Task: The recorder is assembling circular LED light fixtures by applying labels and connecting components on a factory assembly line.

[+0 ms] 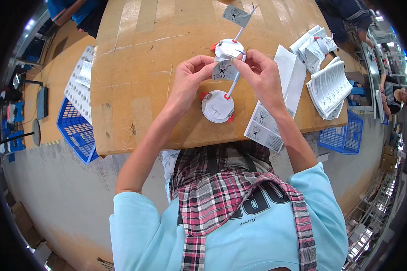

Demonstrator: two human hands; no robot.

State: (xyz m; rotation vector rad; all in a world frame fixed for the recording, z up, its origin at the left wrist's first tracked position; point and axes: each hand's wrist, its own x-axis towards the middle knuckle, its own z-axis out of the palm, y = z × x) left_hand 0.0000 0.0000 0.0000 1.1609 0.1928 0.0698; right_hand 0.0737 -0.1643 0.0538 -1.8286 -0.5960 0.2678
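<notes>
Both my hands are raised over the wooden table, above a white round light fixture (216, 108) with red clips. A white cable (232, 86) rises from this fixture. My left hand (188, 81) pinches the left side of a silver-grey printed label (223, 71), which curves beside the cable. My right hand (261, 77) is closed at the label's right edge and the cable's upper end, thumb and fingers together. Just beyond stands a second white fixture (230, 46), partly behind my fingers; its cable carries a flag-like folded label (236, 16).
A label sheet (263, 123) lies by my right forearm, partly under it. Leaflet stacks (330, 88) and crumpled printed papers (313, 50) are at the right. Blue crates (74, 128) flank the cardboard-covered table (135, 104). Other people stand beyond its far corners.
</notes>
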